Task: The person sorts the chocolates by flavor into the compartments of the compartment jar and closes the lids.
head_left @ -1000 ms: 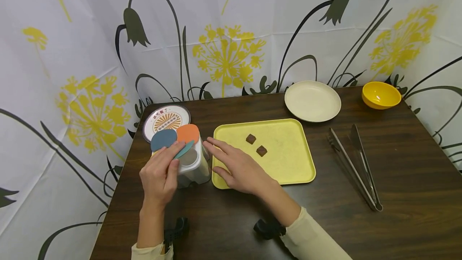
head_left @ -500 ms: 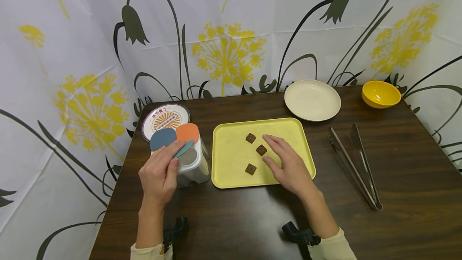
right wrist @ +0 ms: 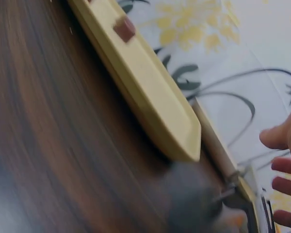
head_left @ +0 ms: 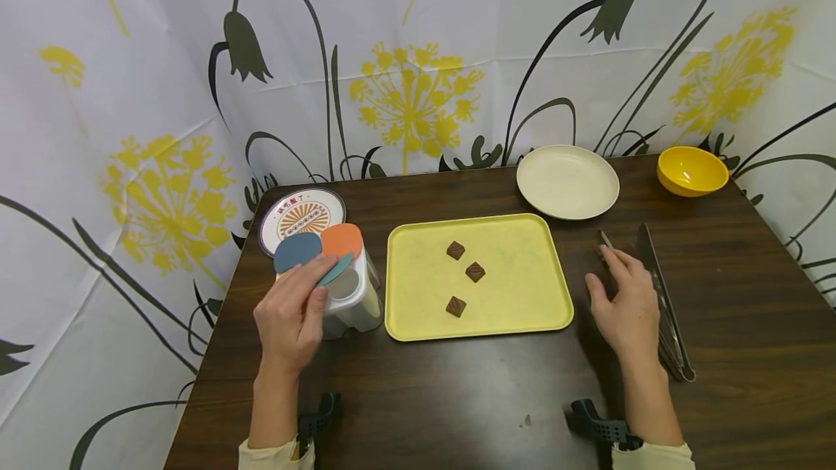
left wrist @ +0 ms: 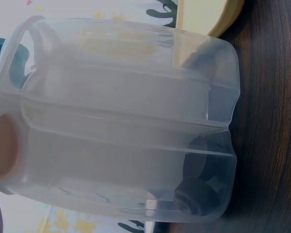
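With its fingers, my left hand (head_left: 287, 318) holds up the teal lid (head_left: 337, 270) of a clear plastic storage box (head_left: 355, 312). The round opening under that lid shows; blue (head_left: 297, 251) and orange (head_left: 342, 240) lids lie flat beside it. In the left wrist view, a couple of dark round pieces (left wrist: 197, 196) sit at the bottom of the box. My right hand (head_left: 627, 310) holds nothing and hovers over metal tongs (head_left: 668, 303), hiding part of them; contact is unclear. Three brown chocolates (head_left: 456, 306) lie on a yellow tray (head_left: 516, 281).
Behind the box lies a white patterned plate (head_left: 307, 201). A cream plate (head_left: 568, 183) stands behind the tray's right end, and a yellow bowl (head_left: 692, 171) at the back right. A patterned cloth (head_left: 418, 35) hangs behind the dark wooden table (head_left: 496, 397).
My right hand has moved right from beside the box, across the tray, to the tongs. A third chocolate now shows on the tray's near left part. My left hand has stayed put.
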### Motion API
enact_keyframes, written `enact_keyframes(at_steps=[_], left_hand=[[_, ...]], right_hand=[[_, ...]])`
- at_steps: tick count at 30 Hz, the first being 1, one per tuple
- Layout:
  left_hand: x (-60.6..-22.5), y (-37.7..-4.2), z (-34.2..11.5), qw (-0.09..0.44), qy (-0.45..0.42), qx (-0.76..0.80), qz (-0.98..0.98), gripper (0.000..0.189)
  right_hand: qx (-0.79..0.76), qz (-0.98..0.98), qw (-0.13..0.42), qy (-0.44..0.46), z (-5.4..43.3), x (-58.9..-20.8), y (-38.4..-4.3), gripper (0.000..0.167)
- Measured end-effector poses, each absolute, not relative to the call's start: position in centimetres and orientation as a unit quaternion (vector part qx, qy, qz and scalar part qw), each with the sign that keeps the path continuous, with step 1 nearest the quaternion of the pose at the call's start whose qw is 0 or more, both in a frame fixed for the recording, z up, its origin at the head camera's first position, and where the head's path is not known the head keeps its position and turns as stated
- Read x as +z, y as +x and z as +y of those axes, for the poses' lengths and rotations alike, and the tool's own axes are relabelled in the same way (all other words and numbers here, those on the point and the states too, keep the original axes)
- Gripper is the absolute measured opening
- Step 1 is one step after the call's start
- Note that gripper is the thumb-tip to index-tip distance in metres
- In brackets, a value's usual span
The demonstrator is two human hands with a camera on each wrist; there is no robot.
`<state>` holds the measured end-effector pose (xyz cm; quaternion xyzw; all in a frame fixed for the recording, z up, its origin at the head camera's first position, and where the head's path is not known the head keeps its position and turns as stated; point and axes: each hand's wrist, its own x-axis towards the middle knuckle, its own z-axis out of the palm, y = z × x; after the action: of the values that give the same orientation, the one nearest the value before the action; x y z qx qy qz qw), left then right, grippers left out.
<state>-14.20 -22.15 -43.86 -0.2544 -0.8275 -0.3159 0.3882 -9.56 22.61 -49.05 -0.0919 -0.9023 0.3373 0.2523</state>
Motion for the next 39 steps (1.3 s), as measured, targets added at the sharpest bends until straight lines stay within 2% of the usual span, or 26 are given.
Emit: enact_keyframes(at_steps=[6,13,22,28,39], left_hand=[[-43.7,-14.1,-22.1,0.388,-0.252,-0.314,-0.829,0.038],[-43.6,-14.2,-22.0,0.394,-0.261,-0.32,-0.821,0.037],[-43.6,-14.2,-22.0,0.392,-0.26,-0.317,-0.824,0.038],[-43.6,-14.2,-22.0,0.394,-0.259,-0.315,-0.824,0.038],[-43.6,-14.2,-22.0,0.39,-0.257,-0.316,-0.826,0.037]], right_hand=[[0.322,-0.897,0.251,-0.171,24.3,-49.0,-8.9,0.056],[0.329,-0.899,0.184,-0.222,25.4,-49.3,-8.8,0.074],[0.324,-0.905,0.13,-0.245,26.5,-49.9,-8.6,0.085],[0.292,-0.914,0.092,-0.267,26.7,-49.9,-8.5,0.087],[0.281,-0.908,0.069,-0.303,27.3,-50.1,-8.1,0.08]])
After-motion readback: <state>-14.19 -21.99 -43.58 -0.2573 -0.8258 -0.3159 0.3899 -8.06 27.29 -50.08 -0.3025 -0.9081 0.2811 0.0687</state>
